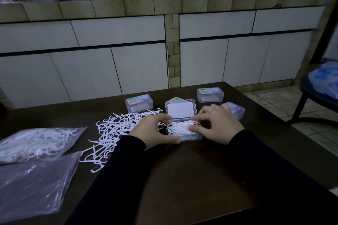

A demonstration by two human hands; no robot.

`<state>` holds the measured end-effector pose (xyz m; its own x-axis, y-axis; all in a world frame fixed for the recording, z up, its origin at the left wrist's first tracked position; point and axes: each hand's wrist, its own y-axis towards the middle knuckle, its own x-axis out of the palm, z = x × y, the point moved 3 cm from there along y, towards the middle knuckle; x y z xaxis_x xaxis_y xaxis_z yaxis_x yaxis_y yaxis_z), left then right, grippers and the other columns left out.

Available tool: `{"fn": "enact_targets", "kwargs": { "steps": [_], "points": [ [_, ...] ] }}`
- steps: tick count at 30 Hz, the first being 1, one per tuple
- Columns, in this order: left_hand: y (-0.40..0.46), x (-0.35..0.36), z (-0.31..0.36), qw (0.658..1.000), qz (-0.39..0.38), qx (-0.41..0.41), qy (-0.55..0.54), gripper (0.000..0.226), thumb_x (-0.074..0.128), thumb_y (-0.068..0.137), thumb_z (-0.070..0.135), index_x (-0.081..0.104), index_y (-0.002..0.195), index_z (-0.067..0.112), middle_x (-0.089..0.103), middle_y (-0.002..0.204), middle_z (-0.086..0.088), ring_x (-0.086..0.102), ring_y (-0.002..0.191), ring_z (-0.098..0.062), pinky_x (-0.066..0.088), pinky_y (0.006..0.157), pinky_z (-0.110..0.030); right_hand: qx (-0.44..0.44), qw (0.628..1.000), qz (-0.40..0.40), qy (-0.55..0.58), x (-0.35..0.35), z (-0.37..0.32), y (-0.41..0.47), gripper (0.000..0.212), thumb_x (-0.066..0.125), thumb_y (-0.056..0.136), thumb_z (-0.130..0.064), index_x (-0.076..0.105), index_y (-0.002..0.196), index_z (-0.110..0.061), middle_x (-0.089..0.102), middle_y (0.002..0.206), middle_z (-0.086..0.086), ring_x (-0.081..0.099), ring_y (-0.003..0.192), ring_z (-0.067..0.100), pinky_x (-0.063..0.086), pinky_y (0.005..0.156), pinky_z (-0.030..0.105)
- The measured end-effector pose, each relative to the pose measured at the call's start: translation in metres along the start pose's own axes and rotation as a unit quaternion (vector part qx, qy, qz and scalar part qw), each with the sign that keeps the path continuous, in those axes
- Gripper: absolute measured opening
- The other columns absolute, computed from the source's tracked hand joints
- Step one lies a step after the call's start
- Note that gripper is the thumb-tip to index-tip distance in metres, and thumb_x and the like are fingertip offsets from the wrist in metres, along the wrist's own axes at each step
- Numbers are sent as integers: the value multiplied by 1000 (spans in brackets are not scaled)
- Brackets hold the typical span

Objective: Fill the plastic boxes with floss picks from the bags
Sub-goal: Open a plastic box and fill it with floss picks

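The left hand [155, 129] curls around the near-left corner of a small clear rectangular plastic box [184, 130], gripping it, while the right hand [217, 124] presses its fingertips [193, 128] onto the white floss picks heaped inside. The box's hinged lid [181, 109] stands open behind it. A loose pile of white floss picks [117, 129] lies just left on the dark wooden desk [182, 179]. Four closed clear boxes with colourful labels [210, 95] sit beyond. Two clear plastic bags [34, 166] lie far left, one holding picks.
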<state>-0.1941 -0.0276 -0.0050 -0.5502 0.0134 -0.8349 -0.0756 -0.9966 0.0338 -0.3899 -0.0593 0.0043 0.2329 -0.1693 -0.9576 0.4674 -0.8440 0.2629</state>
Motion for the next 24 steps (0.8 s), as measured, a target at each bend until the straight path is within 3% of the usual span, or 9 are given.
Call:
{"fn": "enact_targets", "kwargs": {
  "steps": [7, 12, 24],
  "points": [
    [0, 0, 0, 1000, 0, -3, 8, 77, 81, 64, 52, 50, 131, 31, 57, 125, 14, 46, 111, -3, 37, 93, -23, 3, 1000, 2, 0, 0, 0, 0, 53, 43, 87, -67, 56, 130, -38, 56, 123, -12, 45, 114, 8, 26, 102, 36],
    [0, -1, 0, 1000, -1, -5, 8, 76, 81, 64, 52, 51, 131, 32, 57, 125, 14, 46, 110, -3, 39, 94, -24, 5, 1000, -13, 3, -2, 0, -2, 65, 48, 77, -77, 53, 131, -41, 53, 126, -15, 43, 118, 8, 25, 105, 38],
    [0, 1, -2, 1000, 4, 1, 11, 76, 80, 64, 54, 50, 131, 33, 58, 125, 14, 44, 105, 0, 36, 88, -21, -16, 998, 27, 48, -4, -5, -1, 39, 56, 89, -52, 54, 126, -41, 57, 115, -15, 46, 113, 7, 26, 99, 33]
  ]
}}
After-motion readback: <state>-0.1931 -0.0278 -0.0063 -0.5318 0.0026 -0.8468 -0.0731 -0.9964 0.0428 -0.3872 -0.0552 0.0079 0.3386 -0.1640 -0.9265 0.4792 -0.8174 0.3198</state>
